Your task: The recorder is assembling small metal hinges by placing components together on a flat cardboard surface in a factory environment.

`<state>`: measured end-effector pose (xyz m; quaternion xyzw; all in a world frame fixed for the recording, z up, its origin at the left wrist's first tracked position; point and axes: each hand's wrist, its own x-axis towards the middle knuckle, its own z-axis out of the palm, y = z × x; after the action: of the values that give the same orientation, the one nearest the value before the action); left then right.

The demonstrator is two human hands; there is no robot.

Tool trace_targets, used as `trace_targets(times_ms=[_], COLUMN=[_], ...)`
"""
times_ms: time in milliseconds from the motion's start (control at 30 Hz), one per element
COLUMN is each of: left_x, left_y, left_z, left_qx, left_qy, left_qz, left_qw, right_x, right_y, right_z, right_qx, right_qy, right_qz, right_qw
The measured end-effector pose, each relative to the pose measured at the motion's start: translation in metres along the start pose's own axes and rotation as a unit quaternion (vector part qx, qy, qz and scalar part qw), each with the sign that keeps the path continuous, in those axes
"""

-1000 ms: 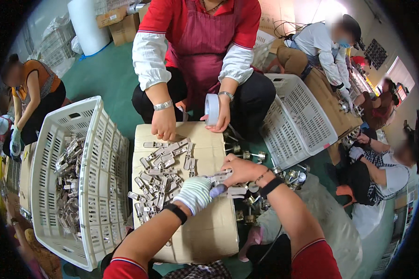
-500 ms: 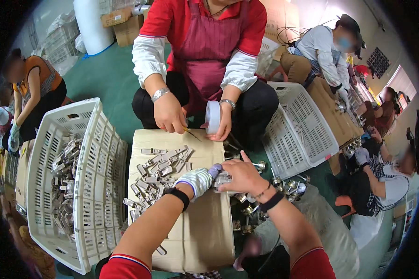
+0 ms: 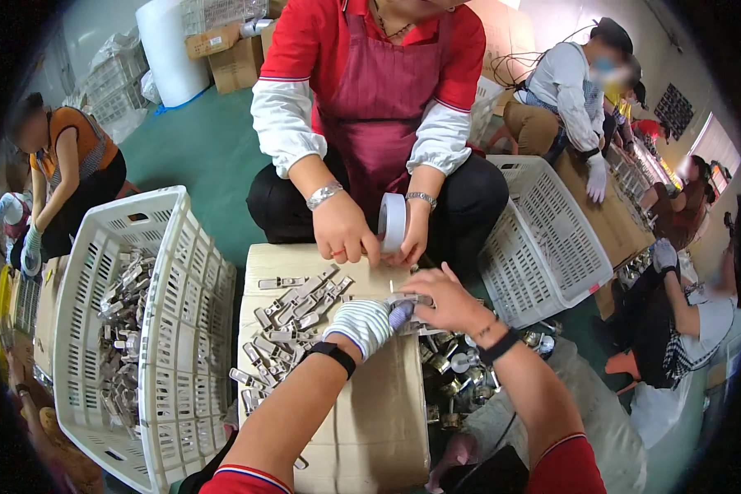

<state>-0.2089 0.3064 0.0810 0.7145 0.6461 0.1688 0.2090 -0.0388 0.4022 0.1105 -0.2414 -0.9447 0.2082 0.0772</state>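
Note:
My left hand (image 3: 365, 324), in a striped glove with purplish fingertips, closes on a small cluster of flat metal clip-like pieces (image 3: 410, 300) above the cardboard. Bare and curled over the same pieces from the right, my right hand (image 3: 446, 301) touches them with its fingers; its thumb side partly hides them. On the cardboard-topped work surface (image 3: 379, 412), a loose pile of similar metal pieces (image 3: 292, 329) lies left of my hands. Across from me a co-worker's hands (image 3: 350, 235) meet near a roll of clear tape (image 3: 393, 224).
A white slotted crate (image 3: 160, 346) holding many metal pieces stands at the left. Another white crate (image 3: 543, 239) sits at the far right. Round-headed metal fittings (image 3: 461, 370) are heaped beside the board's right edge, next to a pale plastic sack (image 3: 584, 395). Other people work at both sides.
The view has shifted slightly, moving the scene right and down. My hands stay together at the metal pieces. The co-worker's hands have come closer together; the thin yellow-handled tool no longer shows.

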Motion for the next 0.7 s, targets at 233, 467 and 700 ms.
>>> trace_targets(times_ms=[233,467,700], left_x=[0.02,0.012,-0.005], left_y=[-0.009,-0.005,0.012], left_z=[-0.002,-0.003,-0.018], left_qx=[-0.013,0.036,-0.011], left_qy=[-0.06,-0.063,-0.063], left_qz=[0.006,-0.009,-0.069], left_qw=[0.998,0.997,0.996], right_x=[-0.016,-0.011,-0.017], right_y=[-0.023,-0.016,-0.034], right_z=[0.014,0.017,-0.005], right_qx=[-0.127,-0.079,-0.097], right_qy=[0.082,0.072,0.048], right_qz=[0.013,0.02,0.026], right_qw=[0.989,0.994,0.994])
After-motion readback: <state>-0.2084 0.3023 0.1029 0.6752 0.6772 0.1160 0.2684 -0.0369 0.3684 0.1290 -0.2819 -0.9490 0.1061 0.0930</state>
